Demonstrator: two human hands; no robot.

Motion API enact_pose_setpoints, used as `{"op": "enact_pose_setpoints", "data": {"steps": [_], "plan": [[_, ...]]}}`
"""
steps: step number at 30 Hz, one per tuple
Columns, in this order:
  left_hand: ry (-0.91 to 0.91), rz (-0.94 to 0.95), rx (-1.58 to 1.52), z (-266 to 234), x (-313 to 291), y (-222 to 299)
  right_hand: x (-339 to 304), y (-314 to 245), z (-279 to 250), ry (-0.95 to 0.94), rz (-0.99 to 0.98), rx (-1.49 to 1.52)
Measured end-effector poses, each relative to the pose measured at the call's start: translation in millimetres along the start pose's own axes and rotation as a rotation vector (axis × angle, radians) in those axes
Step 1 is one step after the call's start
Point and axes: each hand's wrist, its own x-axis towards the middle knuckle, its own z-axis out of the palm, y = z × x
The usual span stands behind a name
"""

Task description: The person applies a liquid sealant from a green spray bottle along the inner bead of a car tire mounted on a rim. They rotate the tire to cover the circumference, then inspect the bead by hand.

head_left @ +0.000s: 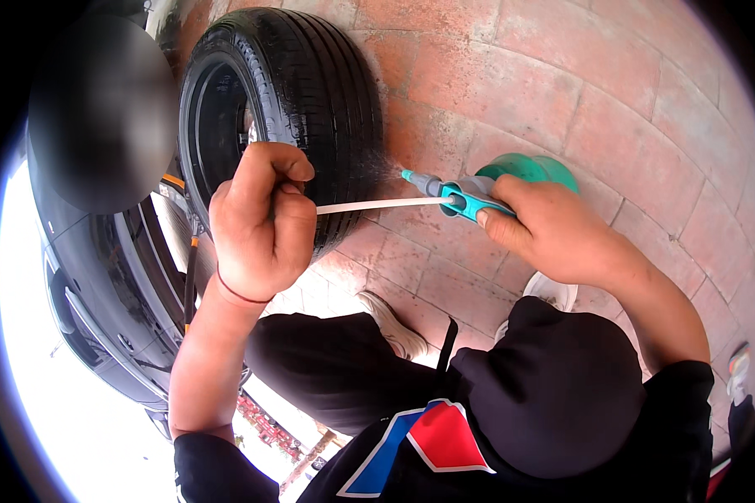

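Note:
My right hand [553, 230] is wrapped round a teal and grey sprayer [469, 199], its nozzle pointing left. A fine mist leaves the nozzle toward the wet black tyre [339, 109], which stands upright on its tread. From the sprayer, a thin white rod or tube [381, 204] runs left to my left hand [264, 222]. My left fingers are closed round its far end, in front of the tyre's lower part. Behind my right hand shows a translucent green rounded body [532, 170]; whether it joins the sprayer is hard to see.
Reddish paving [629, 109] covers the ground. A dark car [113, 289] stands at the left, beyond the tyre. Beneath my right forearm sits a white round container [552, 291]. Near my knees is my pale shoe [392, 327]. Another person's shoe [739, 369] appears at the right edge.

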Motion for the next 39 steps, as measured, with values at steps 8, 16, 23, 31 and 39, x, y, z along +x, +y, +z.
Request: {"op": "enact_pose_setpoints", "data": {"steps": [8, 16, 23, 31, 39], "plan": [[-0.100, -0.071, -0.193, 53.3, -58.7, -22.7, -4.3, -6.9, 32.8, 0.041, -0.103, -0.162], [0.072, -0.030, 0.045, -59.6, -27.5, 9.1, 24.9, -35.3, 23.6, 0.155, -0.250, -0.014], [0.145, 0.091, 0.007, -5.2, 4.5, 4.6, 29.9, -47.0, -13.9, 0.344, -0.296, -0.084], [0.010, 0.071, 0.025, 13.9, 39.3, 6.0, 47.9, -17.6, -39.3, 0.185, -0.294, -0.093], [0.145, -0.203, -0.062, -32.9, 95.0, 17.5, 74.1, -57.7, -104.4, 0.073, -0.310, 0.048]]}}
